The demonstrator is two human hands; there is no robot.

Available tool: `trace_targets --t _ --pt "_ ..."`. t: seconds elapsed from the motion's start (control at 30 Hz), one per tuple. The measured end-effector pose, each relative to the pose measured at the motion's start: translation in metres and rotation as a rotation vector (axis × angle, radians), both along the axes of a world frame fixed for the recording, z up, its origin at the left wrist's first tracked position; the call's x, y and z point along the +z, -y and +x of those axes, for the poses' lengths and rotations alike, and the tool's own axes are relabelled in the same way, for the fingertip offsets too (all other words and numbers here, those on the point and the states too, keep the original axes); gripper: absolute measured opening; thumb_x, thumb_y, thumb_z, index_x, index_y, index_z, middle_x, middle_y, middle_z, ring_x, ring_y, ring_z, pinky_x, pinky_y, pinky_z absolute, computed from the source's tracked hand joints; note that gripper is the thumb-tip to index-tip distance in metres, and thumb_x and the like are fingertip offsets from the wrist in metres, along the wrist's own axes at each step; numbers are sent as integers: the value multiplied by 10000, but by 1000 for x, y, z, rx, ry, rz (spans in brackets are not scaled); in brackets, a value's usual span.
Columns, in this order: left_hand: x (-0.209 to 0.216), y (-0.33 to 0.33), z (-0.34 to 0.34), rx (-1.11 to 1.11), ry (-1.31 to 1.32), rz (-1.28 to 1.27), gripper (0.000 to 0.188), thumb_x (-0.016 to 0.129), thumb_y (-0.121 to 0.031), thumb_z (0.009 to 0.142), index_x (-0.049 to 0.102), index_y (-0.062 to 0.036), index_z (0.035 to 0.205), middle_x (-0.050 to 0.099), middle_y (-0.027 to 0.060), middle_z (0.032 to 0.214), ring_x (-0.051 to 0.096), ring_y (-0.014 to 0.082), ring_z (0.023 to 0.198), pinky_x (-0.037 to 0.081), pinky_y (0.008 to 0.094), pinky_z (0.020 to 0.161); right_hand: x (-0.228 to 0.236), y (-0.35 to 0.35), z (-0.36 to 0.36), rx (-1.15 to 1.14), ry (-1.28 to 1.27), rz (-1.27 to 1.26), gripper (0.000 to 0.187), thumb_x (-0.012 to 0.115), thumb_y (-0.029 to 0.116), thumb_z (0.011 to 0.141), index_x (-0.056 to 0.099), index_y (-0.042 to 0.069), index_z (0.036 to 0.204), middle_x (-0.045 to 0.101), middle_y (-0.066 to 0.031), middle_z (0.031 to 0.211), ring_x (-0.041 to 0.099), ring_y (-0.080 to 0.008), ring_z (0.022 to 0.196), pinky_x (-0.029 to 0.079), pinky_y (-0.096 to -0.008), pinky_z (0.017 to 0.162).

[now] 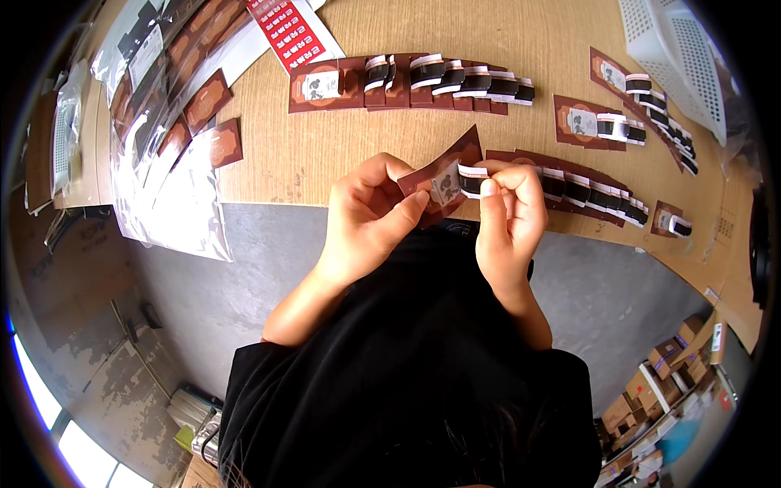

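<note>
Just over the table's near edge, a dark brown card (pixel 465 152) with a pale printed panel is held up at a tilt. My left hand (pixel 364 213) pinches its left side between thumb and fingers. At the card's right side is a small black band with white edges (pixel 470 182), and the thumb and fingertips of my right hand (pixel 509 218) are closed on it. The fingertips partly hide where band and card meet. Right behind my right hand lies a fanned row of similar brown cards with black-and-white bands (pixel 598 195).
Another overlapping row of banded cards (pixel 327 86) lies farther back. More stand at right, near a white perforated basket (pixel 675 61). Clear plastic bags (pixel 167 191) with brown cards hang over the left edge, beside a red sticker sheet (pixel 290 34). Cartons (pixel 643 394) are stacked at lower right.
</note>
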State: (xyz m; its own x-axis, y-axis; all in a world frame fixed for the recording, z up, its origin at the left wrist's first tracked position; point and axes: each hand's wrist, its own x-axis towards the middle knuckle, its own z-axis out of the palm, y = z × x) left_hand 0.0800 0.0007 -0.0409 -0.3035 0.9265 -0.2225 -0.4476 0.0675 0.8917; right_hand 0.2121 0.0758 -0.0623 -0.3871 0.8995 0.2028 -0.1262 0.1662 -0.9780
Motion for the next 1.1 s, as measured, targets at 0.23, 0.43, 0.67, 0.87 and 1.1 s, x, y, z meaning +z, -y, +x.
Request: trace_targets --t 0.23,0.43,0.67,0.87,1.1 --pt "1 1 1 7 2 -1 50 528 8 826 498 4 867 563 13 821 528 58 774 443 205 706 1 0 1 22 -19 -153 86 400 32 885 394 18 800 525 -69 766 482 -90 623 418 -216 605" --pt "-6 5 -2 8 20 -9 46 522 1 830 504 -6 872 565 17 806 520 61 752 427 207 687 -8 0 4 20 -52 -118 67 429 -11 867 390 9 816 487 -49 691 538 -77 575 421 -180 513" --pt "-1 3 -6 74 -94 36 59 531 -4 820 499 -19 867 530 -2 788 503 63 703 416 207 673 -6 -6 9 50 -148 -137 79 397 9 884 338 15 830 497 -76 681 566 -114 558 422 -194 510" --pt "0 5 -12 36 -118 28 64 546 -43 815 504 -19 858 527 -4 766 496 60 685 396 192 631 -3 0 11 61 -187 -206 81 424 -9 874 352 -5 836 500 -79 679 555 -103 555 412 -197 503" --pt "0 13 -23 50 -163 -28 40 485 -33 806 499 -15 839 550 15 771 499 56 654 403 185 600 -13 13 18 148 -24 -194 187 526 -43 814 380 -24 930 499 -83 761 510 -96 560 437 -214 512"
